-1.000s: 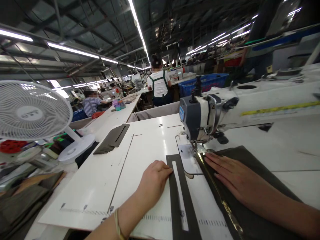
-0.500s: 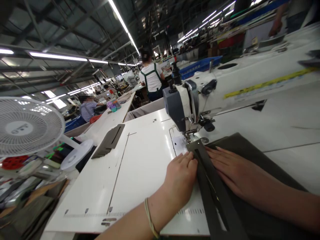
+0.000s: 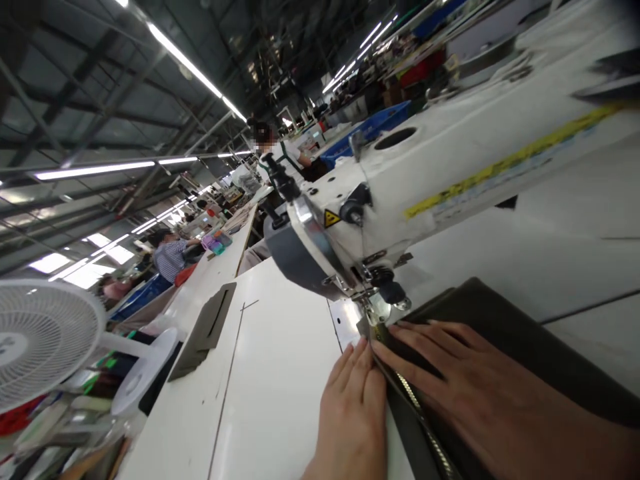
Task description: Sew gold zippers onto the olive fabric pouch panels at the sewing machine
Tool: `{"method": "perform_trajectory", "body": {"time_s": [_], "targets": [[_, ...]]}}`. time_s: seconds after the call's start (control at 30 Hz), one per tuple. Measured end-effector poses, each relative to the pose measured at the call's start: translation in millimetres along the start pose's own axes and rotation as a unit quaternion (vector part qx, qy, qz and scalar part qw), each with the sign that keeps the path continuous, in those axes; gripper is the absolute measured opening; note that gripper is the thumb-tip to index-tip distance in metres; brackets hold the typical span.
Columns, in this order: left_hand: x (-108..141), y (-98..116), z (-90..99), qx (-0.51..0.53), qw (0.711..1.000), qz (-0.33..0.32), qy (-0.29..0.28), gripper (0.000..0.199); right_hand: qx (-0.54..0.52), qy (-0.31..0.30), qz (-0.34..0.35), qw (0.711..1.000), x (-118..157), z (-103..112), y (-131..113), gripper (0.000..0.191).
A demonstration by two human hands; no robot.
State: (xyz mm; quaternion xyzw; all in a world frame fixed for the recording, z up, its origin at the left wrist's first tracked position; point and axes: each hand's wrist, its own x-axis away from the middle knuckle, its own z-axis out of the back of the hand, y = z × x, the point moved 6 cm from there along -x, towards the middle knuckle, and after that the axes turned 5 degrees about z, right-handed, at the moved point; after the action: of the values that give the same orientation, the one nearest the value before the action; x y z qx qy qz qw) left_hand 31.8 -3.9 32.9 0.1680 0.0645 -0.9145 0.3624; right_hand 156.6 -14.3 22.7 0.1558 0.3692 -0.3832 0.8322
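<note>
A sewing machine head stands in front of my hands. Under its presser foot lies the end of a dark olive strip with a gold-toothed zipper running along it. My left hand rests on the strip's left edge, fingers stretched out close to the foot, thumb hidden. My right hand lies flat with fingers apart, fingertips at the zipper and just right of the foot. Beneath the right hand spreads a larger dark olive panel.
A small stack of slotted olive pieces lies on the white table to the left. Beyond it stands a white fan. Two people work farther back, near a blue bin.
The view has tilted and come closer to the machine. My left fingers have straightened from a bent grip. My right hand has shifted left over the strip, and more of the zipper shows.
</note>
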Motion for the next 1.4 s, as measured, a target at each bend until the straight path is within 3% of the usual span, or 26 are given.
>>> {"method": "perform_trajectory", "body": {"time_s": [0.4,0.87,1.2,1.33,1.4], "targets": [[3.4,-12.7,0.5,-0.044,0.998,-0.038,-0.016,0.037,-0.009,0.025,-0.043,0.999,-2.8,1.5,6.8,0.033],[1.7,-12.1,1.8,-0.056,0.997,-0.048,-0.02,0.035,-0.036,0.011,-0.047,0.998,-0.3,-0.6,6.1,0.04],[-1.5,4.1,2.2,-0.038,0.999,-0.014,0.013,0.032,-0.001,-0.042,0.028,0.999,13.5,-6.6,-4.1,0.05],[-0.2,6.2,-0.4,-0.042,0.998,0.022,0.031,0.029,0.049,-0.082,0.087,0.992,15.4,-9.0,-5.4,0.054],[-0.1,7.1,0.1,-0.034,0.998,0.039,0.044,0.028,0.069,-0.073,0.118,0.988,15.8,-8.2,-5.9,0.054]]}}
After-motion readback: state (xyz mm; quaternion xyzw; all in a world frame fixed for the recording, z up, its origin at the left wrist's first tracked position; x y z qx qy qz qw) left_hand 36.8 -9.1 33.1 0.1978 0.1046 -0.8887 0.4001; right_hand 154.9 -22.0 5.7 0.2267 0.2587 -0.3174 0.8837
